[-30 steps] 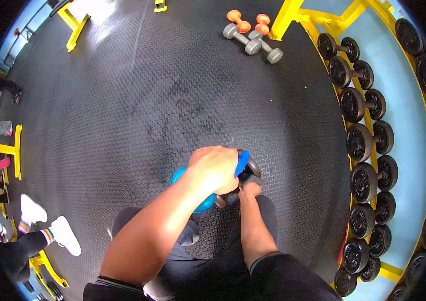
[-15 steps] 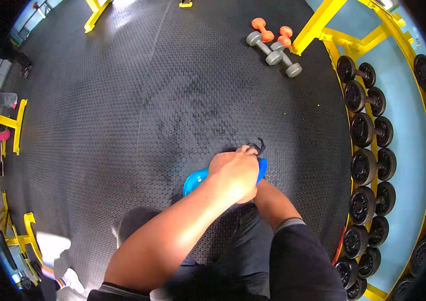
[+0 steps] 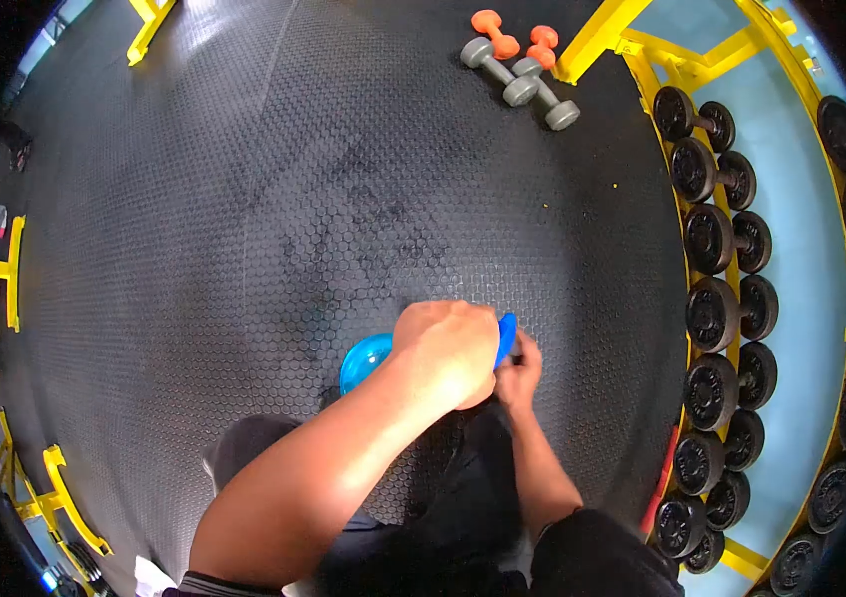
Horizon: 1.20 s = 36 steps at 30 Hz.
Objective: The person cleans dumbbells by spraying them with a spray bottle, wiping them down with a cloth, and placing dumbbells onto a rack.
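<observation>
A translucent blue bottle (image 3: pixel 365 362) lies roughly sideways in front of my knees, its rounded end showing left of my left hand. My left hand (image 3: pixel 448 343) is wrapped round the middle of it, back of the hand up, hiding most of the body. Past that hand, at the right end, a darker blue cap (image 3: pixel 507 336) sticks out. My right hand (image 3: pixel 519 370) is at this cap, its fingers curled and pinching at the edge; the fingertips are partly hidden.
Black textured rubber mat (image 3: pixel 323 219) lies below. Orange dumbbells (image 3: pixel 495 35) and grey dumbbells (image 3: pixel 499 72) rest on it ahead. A yellow rack of black dumbbells (image 3: pixel 711 318) runs along the right side. Yellow equipment frames (image 3: pixel 13 274) stand at the left.
My right hand has come out from behind my left hand to the right side of the cap. The black strap seen by the fingers is now out of sight. The view has shifted slightly.
</observation>
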### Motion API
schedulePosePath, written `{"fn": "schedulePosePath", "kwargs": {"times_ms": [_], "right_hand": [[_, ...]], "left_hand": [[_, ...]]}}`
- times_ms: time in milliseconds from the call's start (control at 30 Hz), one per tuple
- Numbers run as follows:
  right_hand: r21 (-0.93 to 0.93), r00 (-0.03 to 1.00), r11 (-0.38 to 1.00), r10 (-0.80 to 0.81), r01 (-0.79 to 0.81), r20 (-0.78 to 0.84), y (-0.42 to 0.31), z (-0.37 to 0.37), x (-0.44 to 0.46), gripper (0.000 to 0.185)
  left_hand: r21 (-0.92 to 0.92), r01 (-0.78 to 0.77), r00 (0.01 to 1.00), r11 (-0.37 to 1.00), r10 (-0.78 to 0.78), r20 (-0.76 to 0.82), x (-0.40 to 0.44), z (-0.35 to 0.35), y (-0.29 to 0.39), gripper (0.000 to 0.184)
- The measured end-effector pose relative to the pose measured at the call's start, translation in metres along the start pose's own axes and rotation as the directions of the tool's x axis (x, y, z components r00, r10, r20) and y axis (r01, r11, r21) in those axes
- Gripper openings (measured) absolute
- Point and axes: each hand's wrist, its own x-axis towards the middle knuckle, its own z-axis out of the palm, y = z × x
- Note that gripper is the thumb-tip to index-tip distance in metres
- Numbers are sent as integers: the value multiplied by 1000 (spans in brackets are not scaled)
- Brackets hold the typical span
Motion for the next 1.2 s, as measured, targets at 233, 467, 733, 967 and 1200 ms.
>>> {"fn": "schedulePosePath", "kwargs": {"times_ms": [233, 467, 733, 967, 1200], "right_hand": [[706, 435, 72, 829, -705, 350, 20, -6, -6, 39], [515, 195, -379, 628, -769, 753, 60, -7, 6, 35], [736, 333, -432, 691, -522, 641, -52, -8, -1, 29], [754, 487, -72, 723, -653, 490, -106, -24, -46, 45], [425, 742, 611, 503, -668, 444, -68, -47, -22, 52]], "left_hand": [[49, -49, 999, 998, 48, 14, 5, 8, -3, 31], [82, -62, 998, 995, 61, 11, 8, 7, 3, 31], [81, 1, 1000, 997, -3, 28, 10, 0, -2, 30], [62, 41, 999, 997, -39, -31, -4, -5, -6, 28], [65, 93, 996, 994, -92, -9, -15, -11, 10, 32]]}}
